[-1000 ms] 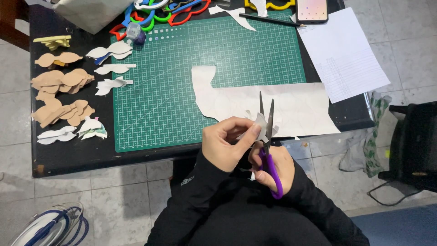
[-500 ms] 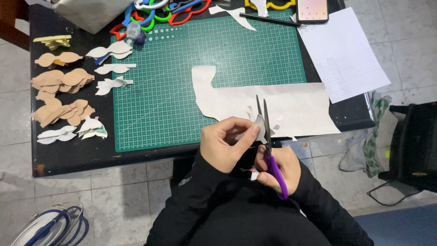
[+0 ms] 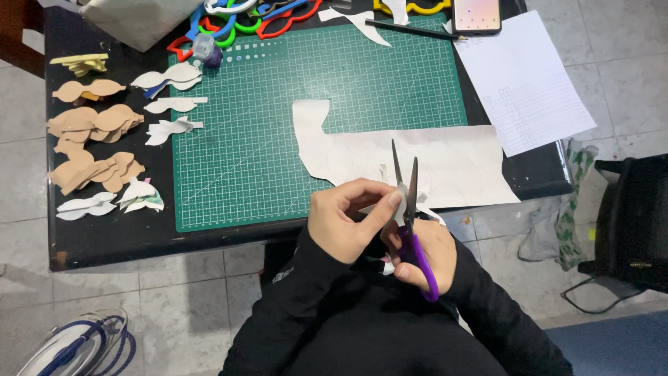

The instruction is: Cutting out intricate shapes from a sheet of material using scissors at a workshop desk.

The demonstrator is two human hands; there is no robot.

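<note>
While I sit at the near edge of a black table (image 3: 104, 244), my right hand (image 3: 424, 251) grips purple-handled scissors (image 3: 412, 230), fingers through the loops, blades slightly parted and pointing away from me. My left hand (image 3: 344, 219) pinches a small white paper piece (image 3: 390, 205) between thumb and fingers, holding it against the blades just off the table's near edge. Just beyond both hands lies a large white paper sheet (image 3: 459, 163) with shapes already cut out of its left side, resting partly on a green cutting mat (image 3: 278, 118). Left of the mat, tan cut-outs (image 3: 90, 146) sit in small stacks, with white cut-outs (image 3: 170, 104) beside them along the mat's edge. Right of the mat, a lined sheet of paper (image 3: 522, 76) hangs over the table's corner. At the far edge lie coloured plastic templates (image 3: 236, 21), a pencil (image 3: 410, 29) and a phone (image 3: 476, 14). On the floor near left is a clothes iron (image 3: 76, 345).
</note>
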